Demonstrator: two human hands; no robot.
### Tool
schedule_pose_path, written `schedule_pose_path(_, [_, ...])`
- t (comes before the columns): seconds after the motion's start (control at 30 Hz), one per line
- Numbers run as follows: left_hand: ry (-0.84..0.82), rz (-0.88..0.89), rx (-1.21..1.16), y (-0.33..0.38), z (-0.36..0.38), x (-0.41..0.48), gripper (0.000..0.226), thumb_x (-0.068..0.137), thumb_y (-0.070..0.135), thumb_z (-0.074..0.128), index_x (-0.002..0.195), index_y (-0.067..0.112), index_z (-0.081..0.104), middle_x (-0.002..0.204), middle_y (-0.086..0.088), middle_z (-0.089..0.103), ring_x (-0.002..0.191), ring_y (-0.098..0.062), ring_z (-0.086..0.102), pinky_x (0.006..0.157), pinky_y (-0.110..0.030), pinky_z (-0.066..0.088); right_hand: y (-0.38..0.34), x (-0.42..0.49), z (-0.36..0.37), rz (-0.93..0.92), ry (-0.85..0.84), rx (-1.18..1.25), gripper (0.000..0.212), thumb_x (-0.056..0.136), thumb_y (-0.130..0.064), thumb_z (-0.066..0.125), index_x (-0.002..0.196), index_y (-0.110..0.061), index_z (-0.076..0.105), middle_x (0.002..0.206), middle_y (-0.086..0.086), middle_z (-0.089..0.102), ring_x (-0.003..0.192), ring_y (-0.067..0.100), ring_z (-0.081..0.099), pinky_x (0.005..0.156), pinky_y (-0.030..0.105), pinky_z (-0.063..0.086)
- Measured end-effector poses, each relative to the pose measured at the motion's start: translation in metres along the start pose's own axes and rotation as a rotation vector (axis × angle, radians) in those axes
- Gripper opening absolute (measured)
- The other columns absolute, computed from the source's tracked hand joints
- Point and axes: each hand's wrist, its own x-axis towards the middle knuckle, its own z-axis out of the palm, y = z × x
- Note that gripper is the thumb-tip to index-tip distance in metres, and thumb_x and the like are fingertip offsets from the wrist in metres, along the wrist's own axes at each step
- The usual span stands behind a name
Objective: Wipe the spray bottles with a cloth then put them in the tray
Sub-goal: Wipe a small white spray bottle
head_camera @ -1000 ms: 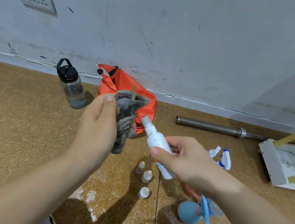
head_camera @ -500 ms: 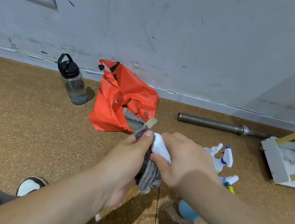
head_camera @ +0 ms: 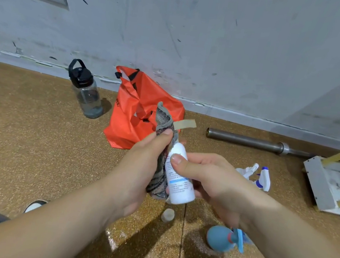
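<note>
- Our left hand (head_camera: 138,163) pinches the grey cloth (head_camera: 164,121), thumb curled, pressing it to the bottle's left flank.
- The white spray bottle (head_camera: 179,185) stands between our hands, nearly upright, top leaning away.
- Our right hand (head_camera: 210,178) grips its body, thumb across the label.
- The tray (head_camera: 318,184) lies on the floor well to the right, nearer that hand.

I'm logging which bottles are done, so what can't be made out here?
Head view only:
- white spray bottle nozzle: covered by the cloth in the left hand.
- Its label print: too small to read.
- tray: cut off by the right edge.
- blue bottle: partly behind the right forearm.
</note>
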Motion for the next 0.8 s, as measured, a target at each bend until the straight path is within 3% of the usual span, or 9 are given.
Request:
schedule_pose_path(0.13, [-0.051, -0.036, 0.076, -0.015, 0.007, -0.006, 0.029, 0.108, 0.042, 0.05, 0.122, 0.023, 0.067, 0.11, -0.008, 0.079, 0.105, -0.026, 0.076, 0.102, -0.054, 0.055, 0.007, 0.001, -0.003, -0.165, 0.197, -0.566, 0.022, 0.094, -0.039, 0.069, 0.091, -0.018, 0.072, 0.076, 0.001, 0.07, 0.07, 0.016, 0.063, 0.067, 0.038, 0.05])
schedule_pose_path(0.23, [0.024, -0.084, 0.135, -0.028, 0.008, -0.007, 0.03, 0.108, 0.046, 0.05, 0.119, 0.024, 0.067, 0.098, -0.001, 0.08, 0.096, -0.021, 0.077, 0.099, -0.051, 0.058, 0.003, -0.001, 0.006, -0.176, 0.294, -1.187, 0.017, 0.095, -0.045, 0.056, 0.106, -0.032, 0.058, 0.096, -0.008, 0.057, 0.095, 0.023, 0.059, 0.077, 0.038, 0.05])
schedule_pose_path(0.3, [0.044, -0.103, 0.16, -0.027, 0.005, -0.003, 0.033, 0.107, 0.047, 0.051, 0.112, 0.019, 0.069, 0.093, -0.001, 0.08, 0.094, -0.021, 0.076, 0.102, -0.052, 0.056, 0.003, -0.002, 0.011, -0.149, 0.288, -1.286, 0.023, 0.097, -0.044, 0.053, 0.113, -0.028, 0.056, 0.105, -0.005, 0.056, 0.1, 0.024, 0.057, 0.078, 0.037, 0.048])
schedule_pose_path(0.37, [0.031, -0.086, 0.174, -0.021, 0.002, -0.001, 0.035, 0.108, 0.043, 0.05, 0.109, 0.016, 0.071, 0.094, -0.003, 0.081, 0.096, -0.023, 0.077, 0.104, -0.052, 0.054, 0.005, -0.001, 0.01, -0.158, 0.282, -1.067, 0.023, 0.095, -0.043, 0.059, 0.097, -0.021, 0.06, 0.089, -0.005, 0.06, 0.082, 0.019, 0.057, 0.069, 0.035, 0.046])
schedule_pose_path(0.43, [0.01, 0.007, 0.184, -0.017, -0.001, 0.002, 0.032, 0.109, 0.041, 0.048, 0.111, 0.021, 0.072, 0.1, 0.002, 0.081, 0.102, -0.017, 0.076, 0.103, -0.044, 0.054, 0.005, 0.001, 0.004, -0.128, 0.218, -0.531, 0.03, 0.092, -0.038, 0.069, 0.085, -0.009, 0.066, 0.072, 0.001, 0.063, 0.065, 0.017, 0.054, 0.064, 0.035, 0.042])
schedule_pose_path(0.5, [0.019, 0.077, 0.164, -0.015, -0.005, 0.005, 0.032, 0.109, 0.041, 0.045, 0.111, 0.027, 0.074, 0.106, 0.009, 0.08, 0.106, -0.01, 0.074, 0.101, -0.039, 0.053, 0.006, 0.004, -0.003, -0.122, 0.117, -0.163, 0.034, 0.088, -0.036, 0.073, 0.098, -0.003, 0.075, 0.09, 0.017, 0.077, 0.081, 0.028, 0.071, 0.076, 0.046, 0.054])
schedule_pose_path(0.6, [-0.007, -0.031, 0.007, -0.018, -0.008, 0.012, 0.042, 0.108, 0.046, 0.044, 0.115, 0.018, 0.076, 0.112, -0.008, 0.079, 0.106, -0.024, 0.075, 0.097, -0.045, 0.055, 0.005, -0.001, -0.006, -0.154, 0.032, -0.036, 0.033, 0.088, -0.03, 0.073, 0.11, -0.007, 0.077, 0.108, 0.023, 0.076, 0.108, 0.041, 0.071, 0.097, 0.057, 0.054])
schedule_pose_path(0.7, [-0.064, -0.15, -0.099, -0.014, -0.01, 0.015, 0.05, 0.107, 0.046, 0.04, 0.098, 0.015, 0.079, 0.101, -0.017, 0.078, 0.087, -0.03, 0.076, 0.084, -0.042, 0.055, 0.007, -0.002, -0.006, -0.145, 0.025, -0.049, 0.031, 0.086, -0.034, 0.074, 0.108, -0.014, 0.079, 0.106, 0.019, 0.077, 0.106, 0.045, 0.071, 0.087, 0.051, 0.053])
schedule_pose_path(0.8, [-0.066, -0.085, -0.211, -0.006, -0.012, 0.016, 0.054, 0.106, 0.042, 0.035, 0.124, 0.007, 0.072, 0.119, -0.021, 0.075, 0.109, -0.035, 0.073, 0.103, -0.049, 0.051, 0.008, 0.001, -0.004, -0.071, 0.134, -0.05, 0.028, 0.088, -0.04, 0.077, 0.1, -0.015, 0.08, 0.103, 0.022, 0.076, 0.086, 0.041, 0.07, 0.075, 0.048, 0.047])
